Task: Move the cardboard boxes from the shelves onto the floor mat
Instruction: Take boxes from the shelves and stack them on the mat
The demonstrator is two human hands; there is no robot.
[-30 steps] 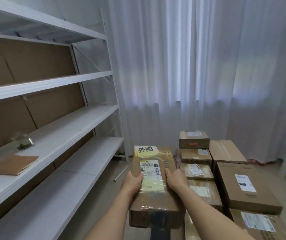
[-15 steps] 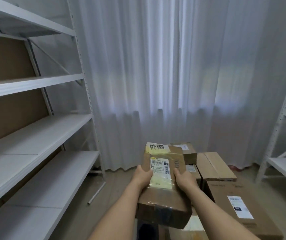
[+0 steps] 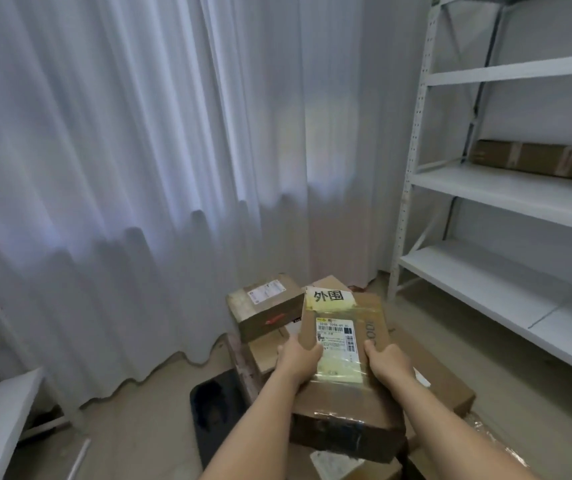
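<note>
Both hands carried a brown cardboard box with a yellow label and a taped shipping slip [image 3: 345, 355] above a pile of other brown cardboard boxes [image 3: 265, 308] on the floor. The left hand [image 3: 296, 360] and right hand [image 3: 386, 363] each curled a grip round one long side edge, thumbs on top over glossy tape. The chief risk seemed to be slippage: the tape looked slick, and the box tilted away from the person. Set down on the uneven stack, it could slide off or tip the small box beneath. The dark floor mat [image 3: 217, 407] showed only at the pile's left, so a misjudged drop might land off it. One long flat brown box [image 3: 537, 160] lay on the white metal shelf [image 3: 506, 188] at right.
</note>
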